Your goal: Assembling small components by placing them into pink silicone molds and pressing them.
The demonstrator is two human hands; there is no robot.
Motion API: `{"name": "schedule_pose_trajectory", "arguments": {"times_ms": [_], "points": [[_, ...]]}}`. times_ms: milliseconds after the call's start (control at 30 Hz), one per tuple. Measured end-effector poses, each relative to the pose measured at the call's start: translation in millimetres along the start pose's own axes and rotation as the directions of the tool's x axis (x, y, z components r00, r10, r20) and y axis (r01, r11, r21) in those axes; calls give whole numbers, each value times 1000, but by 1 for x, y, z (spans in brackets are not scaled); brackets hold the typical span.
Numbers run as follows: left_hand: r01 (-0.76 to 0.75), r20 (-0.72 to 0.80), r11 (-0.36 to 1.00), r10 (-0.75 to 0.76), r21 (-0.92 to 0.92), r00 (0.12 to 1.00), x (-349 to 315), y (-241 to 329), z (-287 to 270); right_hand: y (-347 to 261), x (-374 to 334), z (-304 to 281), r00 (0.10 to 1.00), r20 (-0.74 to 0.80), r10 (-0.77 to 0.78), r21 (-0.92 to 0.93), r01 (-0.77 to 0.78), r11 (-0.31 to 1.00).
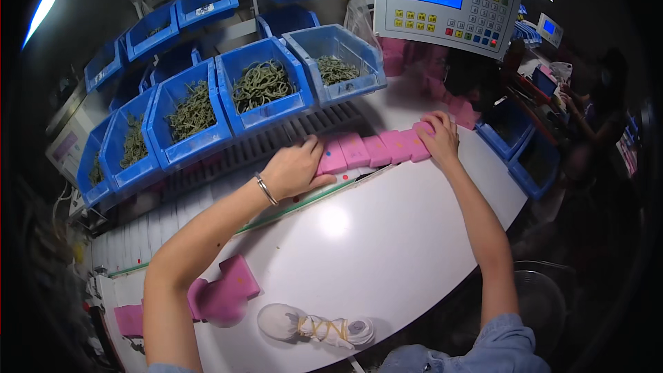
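A row of several pink blocks point(373, 150) lies across the far part of the white worktop, pressed together end to end. My left hand point(293, 166), with a silver bangle at the wrist, grips the left end of the row. At the other end, the fingers of my right hand point(440, 139) curl over the last block. Small coloured dots mark some of the blocks. A green-edged strip point(304, 199) runs along the worktop just in front of my left hand.
Blue bins point(259, 90) of greenish, curled strips rise at the back left. A keypad console point(449, 3) with a blue screen hangs at the back right. Nearer me are loose pink pieces point(238, 280) and a white bundle tied with yellow cord point(318, 328). Another person point(601, 110) is far right.
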State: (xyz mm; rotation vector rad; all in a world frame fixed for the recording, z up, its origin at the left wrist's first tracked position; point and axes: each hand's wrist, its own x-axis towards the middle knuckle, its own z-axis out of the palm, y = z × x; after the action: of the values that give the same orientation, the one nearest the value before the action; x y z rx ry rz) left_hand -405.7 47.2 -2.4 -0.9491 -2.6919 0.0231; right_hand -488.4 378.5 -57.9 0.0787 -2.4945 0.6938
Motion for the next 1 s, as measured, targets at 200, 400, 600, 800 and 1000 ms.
{"name": "schedule_pose_trajectory", "arguments": {"times_ms": [200, 400, 600, 800, 1000], "points": [[10, -48, 999, -11, -37, 999, 6, 30, -2, 15, -7, -17, 1000, 5, 4, -35, -4, 999], [-4, -43, 996, 0, -92, 999, 5, 65, -2, 32, -28, -40, 998, -18, 56, -84, -58, 995], [0, -127, 995, -13, -102, 992, -17, 129, 2, 45, -75, -93, 999, -33, 4, -92, -7, 996], [57, -122, 955, -97, -292, 988, -13, 154, 19, 73, -93, -105, 996, -38, -77, -295, 62, 954], [88, -196, 964, -139, -250, 971, -74, 138, -23, 4, -99, -108, 932, -32, -362, -421, 316, 850]]}}
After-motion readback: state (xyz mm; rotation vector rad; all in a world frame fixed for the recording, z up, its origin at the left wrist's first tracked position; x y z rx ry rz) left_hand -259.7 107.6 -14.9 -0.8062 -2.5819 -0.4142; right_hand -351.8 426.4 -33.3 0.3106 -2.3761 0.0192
